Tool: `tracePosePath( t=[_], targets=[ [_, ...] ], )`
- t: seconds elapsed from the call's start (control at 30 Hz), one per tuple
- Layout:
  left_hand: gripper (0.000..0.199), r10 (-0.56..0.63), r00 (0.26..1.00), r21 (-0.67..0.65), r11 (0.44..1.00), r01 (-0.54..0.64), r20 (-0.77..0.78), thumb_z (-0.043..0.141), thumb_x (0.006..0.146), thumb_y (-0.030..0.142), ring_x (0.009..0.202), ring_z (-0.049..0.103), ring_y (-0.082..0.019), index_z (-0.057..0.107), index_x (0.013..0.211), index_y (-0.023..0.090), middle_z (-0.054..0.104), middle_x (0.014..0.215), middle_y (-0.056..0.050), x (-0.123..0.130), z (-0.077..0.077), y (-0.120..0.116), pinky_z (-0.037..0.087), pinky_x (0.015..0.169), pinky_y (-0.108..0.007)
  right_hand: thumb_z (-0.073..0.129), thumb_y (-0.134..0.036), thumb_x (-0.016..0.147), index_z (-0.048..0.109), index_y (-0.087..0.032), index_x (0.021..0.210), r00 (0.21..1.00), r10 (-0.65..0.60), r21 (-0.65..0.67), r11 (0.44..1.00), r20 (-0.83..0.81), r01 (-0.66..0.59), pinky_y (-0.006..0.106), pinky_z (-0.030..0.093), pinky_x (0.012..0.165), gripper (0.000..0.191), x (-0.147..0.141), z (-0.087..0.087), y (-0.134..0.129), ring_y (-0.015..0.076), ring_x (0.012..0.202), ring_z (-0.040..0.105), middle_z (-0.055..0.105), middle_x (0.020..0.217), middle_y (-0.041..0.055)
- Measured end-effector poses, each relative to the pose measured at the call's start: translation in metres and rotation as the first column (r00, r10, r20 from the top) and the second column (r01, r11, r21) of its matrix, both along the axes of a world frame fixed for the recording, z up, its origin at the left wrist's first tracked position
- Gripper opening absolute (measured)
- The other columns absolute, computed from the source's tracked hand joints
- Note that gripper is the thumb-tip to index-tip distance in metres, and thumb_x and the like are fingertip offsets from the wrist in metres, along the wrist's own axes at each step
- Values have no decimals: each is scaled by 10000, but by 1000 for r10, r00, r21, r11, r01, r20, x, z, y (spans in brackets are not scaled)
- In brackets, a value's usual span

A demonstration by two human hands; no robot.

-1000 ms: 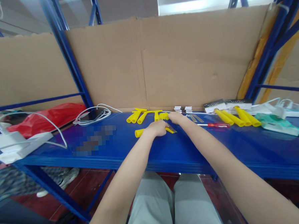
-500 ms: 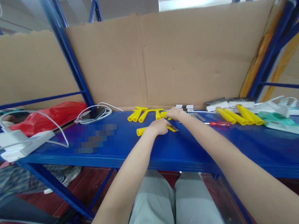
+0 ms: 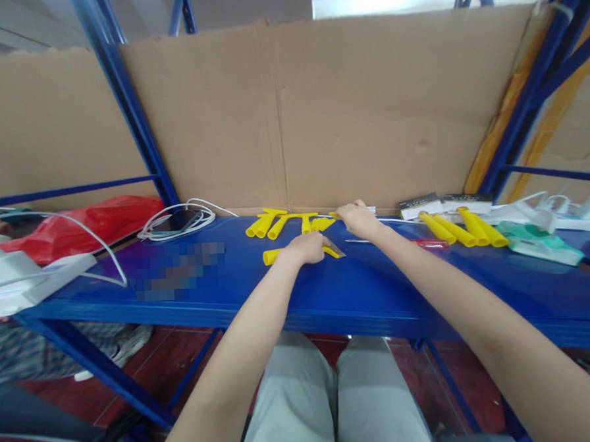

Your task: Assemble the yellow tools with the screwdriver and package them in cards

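My left hand (image 3: 307, 248) is closed around a yellow scraper (image 3: 272, 256) just above the blue shelf. Its handle end sticks out to the left of my fist, and its flat metal blade (image 3: 340, 250) shows on the right. Farther back, my right hand (image 3: 358, 219) has its fingers curled down near the cardboard; what they grip, if anything, is hidden. Several yellow-handled scrapers (image 3: 277, 227) lie to the left of that hand. A screwdriver with a red handle (image 3: 431, 244) lies partly behind my right forearm.
More yellow handles (image 3: 463, 230) lie at the right beside labelled cards (image 3: 419, 206) and a green-white packet (image 3: 543, 242). Coiled white cable (image 3: 181, 227), a red bag (image 3: 87, 222) and a white power strip (image 3: 46, 287) are at the left. Cardboard (image 3: 368, 111) backs the shelf.
My right hand has moved right, away from the yellow scrapers at the back. My left hand keeps its hold on the scraper. The view has shifted slightly.
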State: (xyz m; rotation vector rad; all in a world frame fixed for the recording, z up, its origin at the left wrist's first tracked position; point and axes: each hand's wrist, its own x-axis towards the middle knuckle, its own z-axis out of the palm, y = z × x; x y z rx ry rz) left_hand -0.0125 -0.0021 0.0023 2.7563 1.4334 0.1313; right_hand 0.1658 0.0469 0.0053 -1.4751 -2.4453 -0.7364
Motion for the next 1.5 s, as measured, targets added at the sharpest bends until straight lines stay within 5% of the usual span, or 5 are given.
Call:
tracePosePath(
  t=[0.13, 0.3, 0.47, 0.7, 1.5],
  targets=[
    [440, -9, 1000, 26, 1000, 9, 14, 504, 812, 147, 1056, 648, -206, 683, 1191, 280, 697, 1178, -27, -1, 0, 0, 476, 922, -269, 386, -148, 926, 625, -108, 1130, 925, -17, 40, 999, -380, 34, 316, 398, 851, 317, 15, 1, -12, 245, 1010, 621, 698, 1065, 166],
    [404, -16, 1000, 38, 999, 17, -11, 505, 837, 178, 1072, 639, -208, 681, 1192, 256, 694, 1181, -42, -1, 0, 0, 479, 895, -253, 517, -108, 855, 601, -97, 1195, 580, -145, -183, 983, -802, -8, 253, 474, 748, 350, 16, 1, -17, 179, 856, 657, 722, 968, 107],
    [382, -15, 999, 55, 998, 17, -29, 518, 854, 193, 1109, 623, -221, 675, 1199, 237, 681, 1200, -70, -1, -1, 2, 464, 927, -264, 595, -55, 778, 642, -111, 762, 363, -352, -441, 875, -862, -198, 193, 446, 549, 75, 1, -3, -24, 82, 510, 522, 606, 577, -7],
    [365, -7, 1000, 71, 997, 9, -24, 549, 846, 206, 1127, 614, -229, 671, 1190, 222, 679, 1192, -78, -2, -1, 2, 464, 935, -283, 555, -18, 772, 515, -145, 577, 245, -517, -572, 755, -820, -320, 173, 397, 441, 237, -8, -8, -32, 63, 405, 434, 464, 421, -40],
    [334, 24, 1000, 71, 997, -25, 17, 569, 841, 223, 1120, 592, -224, 539, 1173, 194, 638, 1161, -80, -2, -2, 2, 461, 888, -283, 575, -71, 818, 694, -102, 948, 382, -456, -560, 796, -804, -230, 155, 296, 380, 178, -28, -23, -26, 40, 386, 384, 507, 486, -53]
  ],
)
